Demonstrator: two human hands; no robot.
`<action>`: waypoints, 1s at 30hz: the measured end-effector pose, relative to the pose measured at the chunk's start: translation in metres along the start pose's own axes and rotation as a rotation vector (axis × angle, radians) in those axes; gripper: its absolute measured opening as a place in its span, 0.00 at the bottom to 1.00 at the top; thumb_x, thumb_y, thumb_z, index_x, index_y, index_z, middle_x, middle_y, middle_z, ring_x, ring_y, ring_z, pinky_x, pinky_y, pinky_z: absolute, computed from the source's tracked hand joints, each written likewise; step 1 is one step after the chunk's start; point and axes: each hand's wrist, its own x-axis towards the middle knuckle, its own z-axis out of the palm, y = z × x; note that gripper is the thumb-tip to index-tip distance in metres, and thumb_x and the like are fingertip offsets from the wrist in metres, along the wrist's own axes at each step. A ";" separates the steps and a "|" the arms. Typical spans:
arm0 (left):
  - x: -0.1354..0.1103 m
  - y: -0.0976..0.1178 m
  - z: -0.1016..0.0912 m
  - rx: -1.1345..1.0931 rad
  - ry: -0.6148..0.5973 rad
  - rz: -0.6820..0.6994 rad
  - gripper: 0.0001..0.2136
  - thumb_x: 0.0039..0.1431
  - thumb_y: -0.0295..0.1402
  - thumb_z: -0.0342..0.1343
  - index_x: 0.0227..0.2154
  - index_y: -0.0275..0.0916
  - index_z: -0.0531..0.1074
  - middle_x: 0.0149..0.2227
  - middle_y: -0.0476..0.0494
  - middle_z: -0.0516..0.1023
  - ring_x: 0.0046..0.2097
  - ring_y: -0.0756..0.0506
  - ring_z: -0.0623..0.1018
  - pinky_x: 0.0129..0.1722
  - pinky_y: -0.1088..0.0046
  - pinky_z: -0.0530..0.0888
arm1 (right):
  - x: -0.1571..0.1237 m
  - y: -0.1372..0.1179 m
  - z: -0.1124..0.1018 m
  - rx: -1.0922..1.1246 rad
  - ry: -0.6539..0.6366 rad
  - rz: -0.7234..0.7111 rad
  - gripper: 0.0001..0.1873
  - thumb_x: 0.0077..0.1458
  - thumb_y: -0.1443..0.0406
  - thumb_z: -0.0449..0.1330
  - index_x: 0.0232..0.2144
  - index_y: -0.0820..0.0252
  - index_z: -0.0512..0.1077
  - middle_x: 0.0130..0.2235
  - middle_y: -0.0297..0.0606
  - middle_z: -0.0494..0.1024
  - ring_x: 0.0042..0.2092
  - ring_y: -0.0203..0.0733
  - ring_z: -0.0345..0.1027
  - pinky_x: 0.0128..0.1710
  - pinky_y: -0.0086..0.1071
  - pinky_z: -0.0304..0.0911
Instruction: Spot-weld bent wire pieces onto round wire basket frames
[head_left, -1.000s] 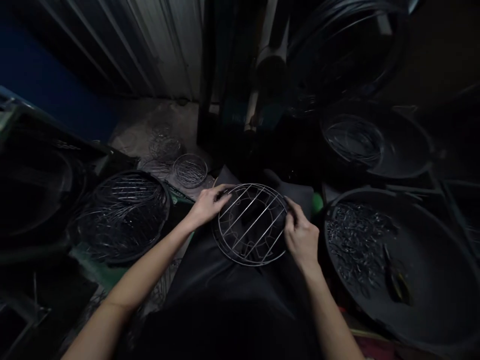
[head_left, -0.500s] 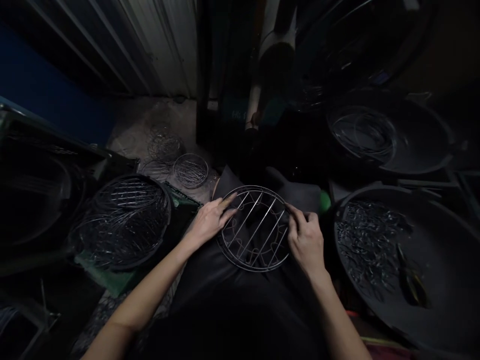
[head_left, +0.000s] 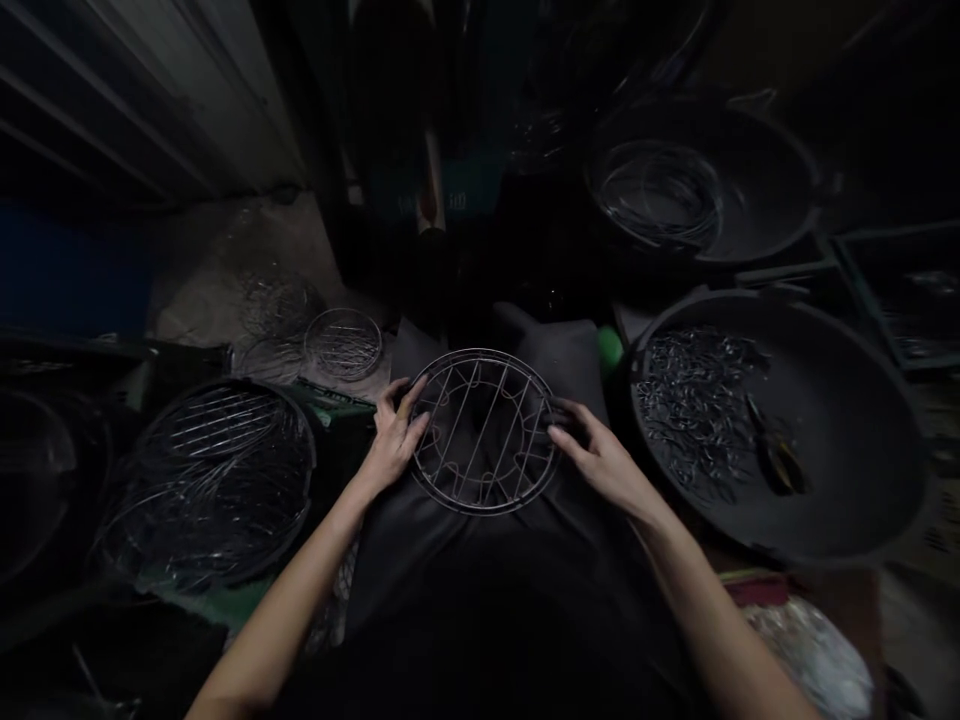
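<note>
A round wire rack (head_left: 484,512) rests over my lap, with straight parallel bars across it and a smaller wavy wire ring showing beneath them. My left hand (head_left: 394,435) grips its left rim between thumb and fingers. On the opposite side, my right hand (head_left: 596,450) has its thumb and fingers closed at the right rim. Dark cloth (head_left: 555,560) covers my legs under the rack.
To the right, a wide black basin (head_left: 847,430) holds many small bent metal pieces (head_left: 694,400) and pliers (head_left: 776,450). Behind it, another basin (head_left: 772,190) contains coiled wire (head_left: 660,195). At left stands a tub of wires (head_left: 217,480); round racks (head_left: 343,343) lie on the floor beyond.
The view has turned to the right, so the surroundings appear shifted left. My right hand's grip on the rim has changed, its thumb now showing. The rack stays between both hands.
</note>
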 end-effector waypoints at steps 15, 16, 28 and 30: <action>-0.012 0.015 -0.033 -0.078 0.182 0.239 0.29 0.59 0.36 0.54 0.60 0.47 0.48 0.51 0.41 0.64 0.57 0.43 0.64 0.58 0.56 0.62 | -0.008 -0.042 -0.033 -0.205 -0.036 -0.477 0.22 0.59 0.62 0.53 0.56 0.51 0.63 0.45 0.39 0.71 0.46 0.42 0.67 0.49 0.40 0.64; -0.009 0.011 -0.031 -0.070 0.240 0.269 0.31 0.59 0.36 0.54 0.61 0.47 0.46 0.52 0.40 0.63 0.57 0.42 0.64 0.58 0.56 0.62 | -0.001 -0.046 -0.037 -0.248 -0.008 -0.562 0.22 0.59 0.63 0.53 0.56 0.50 0.63 0.45 0.39 0.71 0.46 0.42 0.67 0.49 0.40 0.64; 0.028 0.052 -0.027 0.159 0.206 0.421 0.42 0.51 0.44 0.60 0.63 0.45 0.41 0.61 0.35 0.49 0.64 0.34 0.50 0.61 0.52 0.53 | 0.054 -0.049 -0.012 -0.760 -0.110 -0.828 0.29 0.56 0.74 0.48 0.58 0.48 0.62 0.34 0.40 0.73 0.41 0.45 0.63 0.38 0.35 0.66; 0.055 0.074 -0.035 0.286 0.066 0.482 0.44 0.49 0.43 0.62 0.63 0.45 0.42 0.60 0.36 0.53 0.63 0.33 0.52 0.61 0.49 0.50 | 0.049 -0.052 -0.014 -0.786 -0.061 -0.857 0.30 0.55 0.74 0.49 0.58 0.47 0.62 0.39 0.40 0.74 0.44 0.46 0.63 0.44 0.39 0.64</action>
